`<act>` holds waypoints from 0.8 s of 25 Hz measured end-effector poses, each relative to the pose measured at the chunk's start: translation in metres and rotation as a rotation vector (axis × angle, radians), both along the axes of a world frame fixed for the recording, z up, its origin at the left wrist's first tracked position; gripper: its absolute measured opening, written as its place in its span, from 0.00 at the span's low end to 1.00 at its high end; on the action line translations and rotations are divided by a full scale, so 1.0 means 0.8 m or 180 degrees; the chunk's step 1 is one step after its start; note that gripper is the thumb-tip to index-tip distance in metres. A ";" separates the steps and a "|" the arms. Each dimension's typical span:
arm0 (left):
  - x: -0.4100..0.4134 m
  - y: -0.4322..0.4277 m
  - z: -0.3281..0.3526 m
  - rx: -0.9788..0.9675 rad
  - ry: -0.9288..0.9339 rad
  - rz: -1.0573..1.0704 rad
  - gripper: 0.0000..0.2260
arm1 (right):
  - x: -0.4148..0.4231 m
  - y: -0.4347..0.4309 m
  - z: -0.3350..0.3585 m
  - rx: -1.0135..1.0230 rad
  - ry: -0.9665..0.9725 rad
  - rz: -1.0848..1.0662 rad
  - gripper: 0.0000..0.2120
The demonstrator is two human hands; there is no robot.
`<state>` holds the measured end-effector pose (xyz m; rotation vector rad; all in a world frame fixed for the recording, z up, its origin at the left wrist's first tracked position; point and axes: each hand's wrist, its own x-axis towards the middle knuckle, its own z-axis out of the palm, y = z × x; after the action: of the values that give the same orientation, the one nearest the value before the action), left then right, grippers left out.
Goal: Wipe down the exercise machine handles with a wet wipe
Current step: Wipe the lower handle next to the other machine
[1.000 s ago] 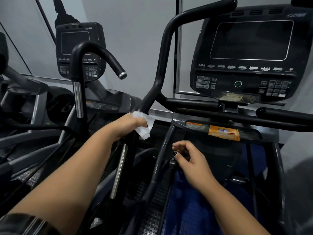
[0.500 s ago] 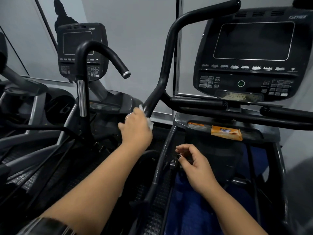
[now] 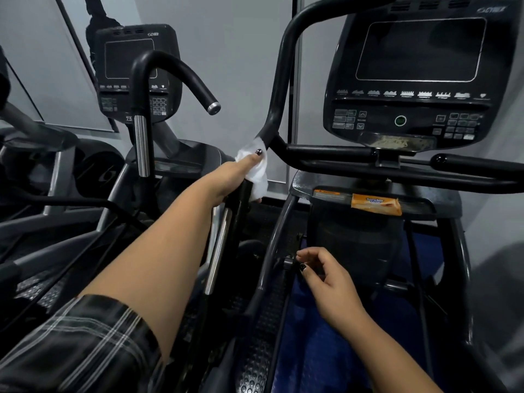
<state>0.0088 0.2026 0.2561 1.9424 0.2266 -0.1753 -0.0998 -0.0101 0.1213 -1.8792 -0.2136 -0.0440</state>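
A tall black curved handle (image 3: 279,80) of the exercise machine rises in the middle of the view. My left hand (image 3: 234,177) is wrapped around its lower part with a white wet wipe (image 3: 259,171) pressed between palm and bar, the thumb on top. My right hand (image 3: 326,276) hovers lower down by the machine's frame, fingers loosely curled and holding nothing. A horizontal black handlebar (image 3: 334,153) runs under the console (image 3: 419,72).
An orange wipe packet (image 3: 375,204) lies on the ledge below the console. A second machine with its own curved handle (image 3: 181,72) and console (image 3: 133,69) stands to the left. Textured foot pedals (image 3: 261,336) and blue floor lie below.
My left hand has slid with the wipe up the handle, from below the bend to the joint, and turned so the thumb lies on top. My right hand has barely moved.
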 end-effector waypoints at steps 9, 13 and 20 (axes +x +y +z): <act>-0.047 0.004 -0.064 0.2066 -0.0897 0.0365 0.26 | -0.039 0.023 -0.013 0.0037 0.0052 0.0013 0.14; -0.053 0.002 -0.066 0.1996 -0.0847 0.0352 0.19 | -0.053 0.030 -0.017 0.0030 0.0072 0.0112 0.14; -0.034 -0.001 -0.043 -0.0394 -0.0089 0.0296 0.03 | -0.054 0.014 -0.018 0.0004 0.0009 -0.0048 0.13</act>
<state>-0.0180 0.2019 0.2214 1.8064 0.2806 -0.0984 -0.1429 0.0010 0.1068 -1.8796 -0.1976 -0.0518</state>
